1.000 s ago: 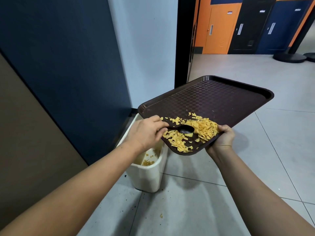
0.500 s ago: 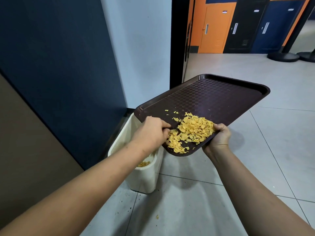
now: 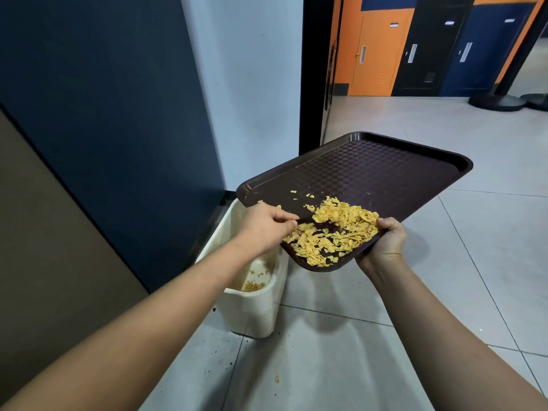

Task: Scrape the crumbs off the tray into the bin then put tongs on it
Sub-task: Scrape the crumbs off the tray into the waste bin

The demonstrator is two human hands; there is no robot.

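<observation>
Tray (image 3: 370,173), brown and stiff, is held tilted over the white bin (image 3: 252,307). Its near corner dips lowest and its long axis runs away to the right. It looks light but slick, best held by the rim. The right hand (image 3: 385,244) grips that near edge. The left hand (image 3: 267,229), fingers curled, works at the yellow crumbs (image 3: 335,232); whether it holds a scraper I cannot tell.
</observation>
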